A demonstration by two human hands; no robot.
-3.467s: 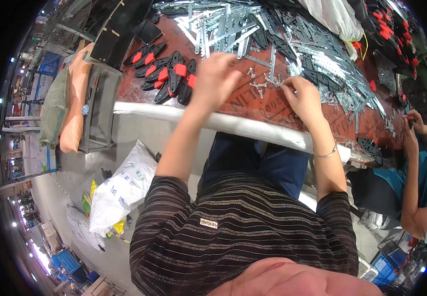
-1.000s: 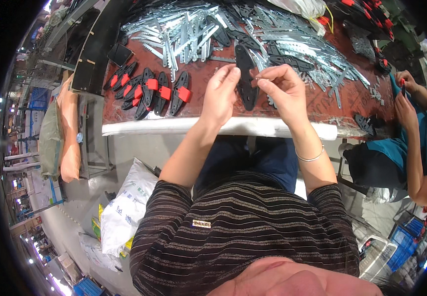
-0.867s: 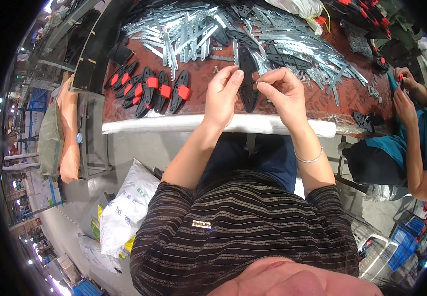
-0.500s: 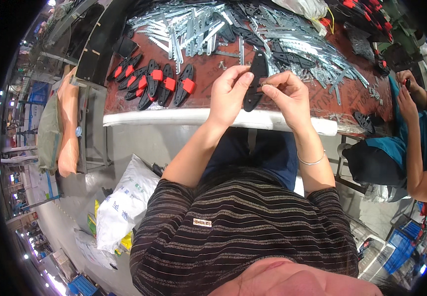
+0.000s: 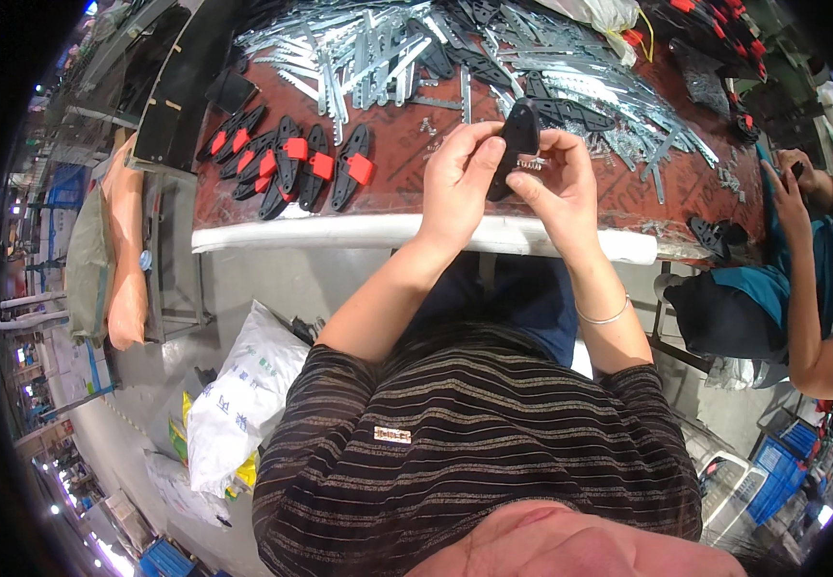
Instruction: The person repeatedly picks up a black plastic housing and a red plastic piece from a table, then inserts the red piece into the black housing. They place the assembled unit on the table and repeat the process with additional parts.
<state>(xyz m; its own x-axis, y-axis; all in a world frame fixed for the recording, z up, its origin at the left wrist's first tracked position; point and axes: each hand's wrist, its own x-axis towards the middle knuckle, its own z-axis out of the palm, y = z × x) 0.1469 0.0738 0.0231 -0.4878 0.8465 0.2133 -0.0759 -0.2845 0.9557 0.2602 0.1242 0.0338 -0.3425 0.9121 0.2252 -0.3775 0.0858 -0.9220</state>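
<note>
My left hand is closed on a long black plastic part, tilted up over the table's front edge. Between the thumb and fingers of my right hand shows a small coiled metal spring, close beside the part's right edge. Whether the spring touches the part I cannot tell. To the left on the table lie several black parts with red pieces, grouped side by side. Behind my hands, flat notched metal strips are heaped with more black pieces among them.
The reddish-brown table has a white rolled edge along its front. Small springs lie scattered on it. At the right, a co-worker's hands work at the same table. A white sack sits on the floor at left.
The black part has moved slightly right and been turned, with its upper end now tipped toward me. The spring in my right fingers has come into plain sight.
</note>
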